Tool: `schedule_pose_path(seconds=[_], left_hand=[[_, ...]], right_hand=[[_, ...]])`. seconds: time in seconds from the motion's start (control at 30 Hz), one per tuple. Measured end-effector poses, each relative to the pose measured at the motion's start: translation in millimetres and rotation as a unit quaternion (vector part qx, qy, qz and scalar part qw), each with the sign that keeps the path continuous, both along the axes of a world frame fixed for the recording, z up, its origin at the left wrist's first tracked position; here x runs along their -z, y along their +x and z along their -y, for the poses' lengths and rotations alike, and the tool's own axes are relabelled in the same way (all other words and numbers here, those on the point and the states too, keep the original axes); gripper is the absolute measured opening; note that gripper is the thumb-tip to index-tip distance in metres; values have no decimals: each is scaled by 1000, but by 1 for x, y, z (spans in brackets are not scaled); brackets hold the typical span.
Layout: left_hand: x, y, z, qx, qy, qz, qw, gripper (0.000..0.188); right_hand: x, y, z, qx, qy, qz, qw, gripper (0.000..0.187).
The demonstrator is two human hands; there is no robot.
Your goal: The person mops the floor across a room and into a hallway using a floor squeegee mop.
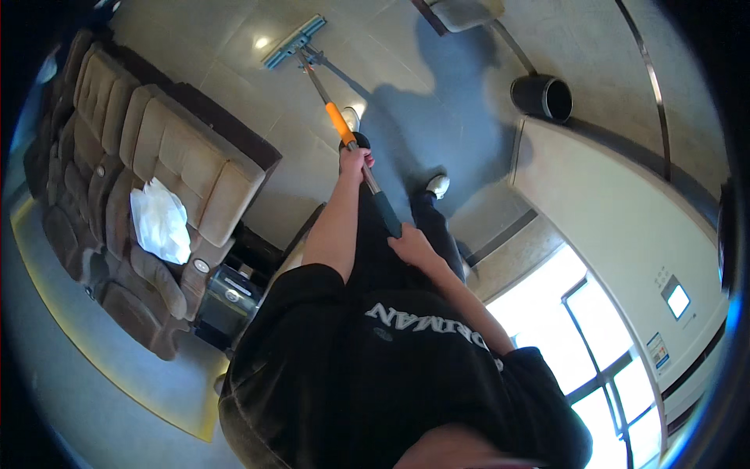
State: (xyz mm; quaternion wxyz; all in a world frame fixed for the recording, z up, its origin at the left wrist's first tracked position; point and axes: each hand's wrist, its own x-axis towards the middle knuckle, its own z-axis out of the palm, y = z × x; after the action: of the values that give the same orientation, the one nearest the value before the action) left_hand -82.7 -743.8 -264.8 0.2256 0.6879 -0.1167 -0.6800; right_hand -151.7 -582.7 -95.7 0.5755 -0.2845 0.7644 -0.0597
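Both hands are on the handle of a flat mop. Left hand is wrapped around the shaft just below the orange sleeve, fingers curled shut around it, with the bare forearm running down toward the black sleeve. Right hand holds the shaft lower down, at the dark grip at the near end of the handle, fingers closed on it as well; its forearm comes in from the lower right.

From the hands, the mop's handle slants up and to the left, a metal shaft with an orange section, and ends in a long, flat, blue-grey mop head lying on the floor. The floor is of large pale tiles with a bright patch of reflected light near the mop head and a dark shadow of the person across its middle. The person wears a black sweatshirt and dark trousers, and one white shoe shows just right of the handle.

To the left stands a beige and brown padded sofa with a crumpled white cloth lying on its seat. A black round bin stands on the floor at the upper right, against a pale wall. Bright windows fill the lower right.
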Motion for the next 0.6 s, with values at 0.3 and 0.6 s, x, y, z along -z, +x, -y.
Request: schedule_pose_path(seconds=[0.3,0.6], left_hand=[[1,-113,-153,-100,34,-58,993,7],[-42,-126,-184,-193,316,-188,910,20]], right_hand=[[-44,-136,-134,92,62,116,987,25],[-78,-125,-172,405,-93,-12,910,23]])
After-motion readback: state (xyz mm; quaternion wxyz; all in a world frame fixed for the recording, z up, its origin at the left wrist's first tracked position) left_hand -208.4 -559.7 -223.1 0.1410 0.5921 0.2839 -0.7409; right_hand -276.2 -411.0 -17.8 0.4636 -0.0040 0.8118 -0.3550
